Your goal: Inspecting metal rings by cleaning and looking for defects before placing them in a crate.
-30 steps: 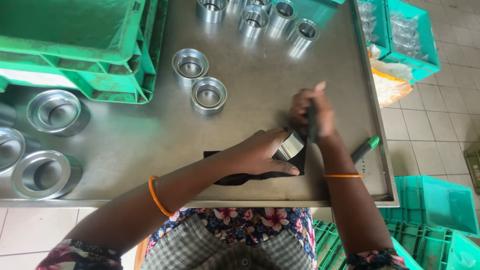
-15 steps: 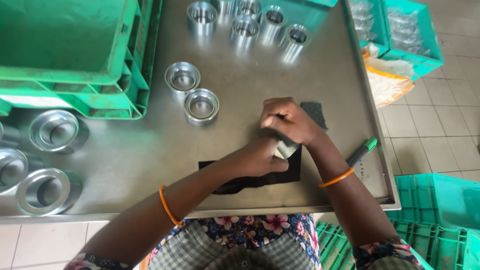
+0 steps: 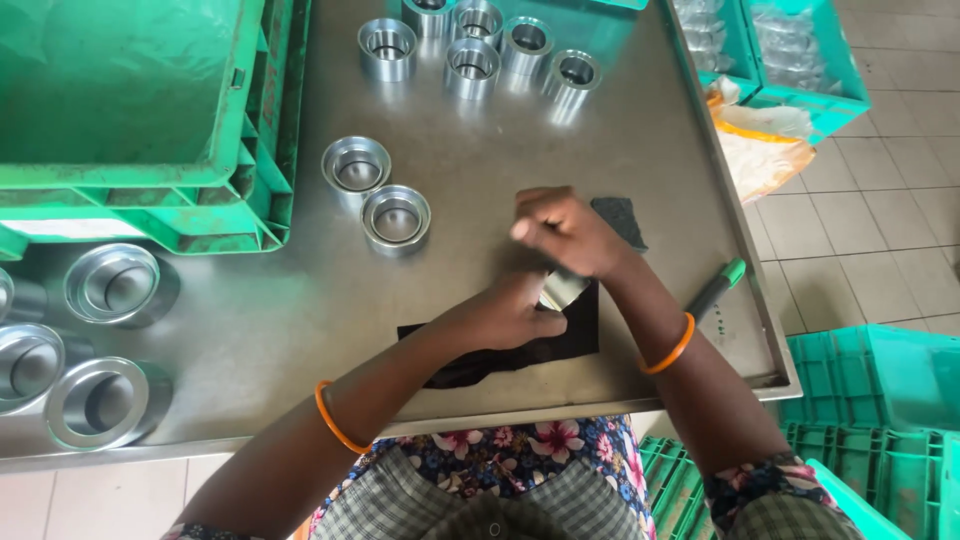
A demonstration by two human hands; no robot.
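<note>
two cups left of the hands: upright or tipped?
Upright. Both metal cups stand on the table with round open mouths facing up and their inner floors visible.

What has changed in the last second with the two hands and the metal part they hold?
The right hand moved left, from beside the dark pad to over the metal part. The left hand kept holding that part on the black cloth. The green marker and the metal cups stayed put.

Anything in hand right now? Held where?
A small shiny metal cup-shaped part, held between both hands over the black cloth: left hand grips its lower side, right hand covers its top.
</note>
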